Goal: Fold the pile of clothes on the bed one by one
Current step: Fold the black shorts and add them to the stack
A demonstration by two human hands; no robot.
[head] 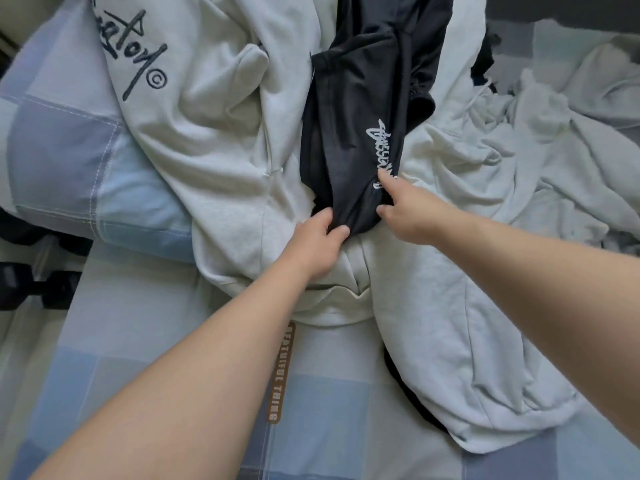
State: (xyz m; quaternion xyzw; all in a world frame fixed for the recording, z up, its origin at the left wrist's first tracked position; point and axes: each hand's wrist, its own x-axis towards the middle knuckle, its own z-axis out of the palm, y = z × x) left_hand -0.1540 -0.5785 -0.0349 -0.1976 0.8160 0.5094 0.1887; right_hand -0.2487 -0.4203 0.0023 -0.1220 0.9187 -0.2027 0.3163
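Note:
A black garment (360, 109) with white script lettering lies across the top of a pile of pale grey clothes. My left hand (317, 244) pinches its near bottom edge between thumb and fingers. My right hand (408, 206) rests on the same garment just to the right, forefinger stretched onto the white lettering, the other fingers curled at the hem. A light grey sweatshirt (207, 126) with dark script print spreads out to the left under the black garment. More light grey clothing (467, 334) lies on the right and toward me.
The bed sheet (156, 341) is checked in blue, grey and white, with a brown label strip (282, 372). A pillow (69, 161) in the same check lies at the left. Crumpled pale clothes (571, 133) fill the far right. Dark objects (34, 289) sit beyond the bed's left edge.

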